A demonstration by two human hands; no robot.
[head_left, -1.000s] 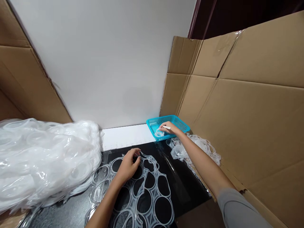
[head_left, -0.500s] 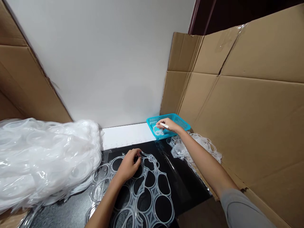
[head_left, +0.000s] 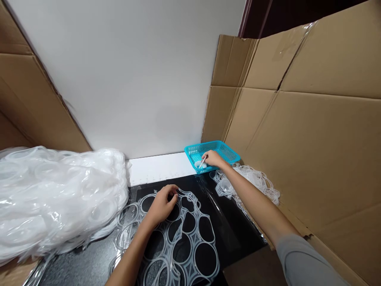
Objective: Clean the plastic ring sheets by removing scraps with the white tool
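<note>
My left hand [head_left: 164, 201] rests on a translucent sheet of joined plastic rings [head_left: 193, 238], fingers curled and its far edge at the fingertips. Part of that grip is hidden. The sheet lies loosely on the dark tabletop, with round holes through it. My right hand [head_left: 212, 158] is over the turquoise basket [head_left: 228, 150], closed around a thin white pen-like tool [head_left: 203, 162] that slants down to the left. Beneath the tool, small whitish round pieces [head_left: 197, 164] lie in the basket's near left corner.
A large heap of ring sheets in clear plastic [head_left: 59, 198] fills the left side. Tangled plastic ring scraps [head_left: 253, 180] lie beside the basket, under my right forearm. A white strip [head_left: 160, 167] runs along the wall. Cardboard panels [head_left: 321, 151] stand on both sides.
My right hand has shifted slightly right within the basket, and the tool has swung from pointing right to slanting down-left. The whitish piece at its fingers now lies in the basket. My left hand stays put.
</note>
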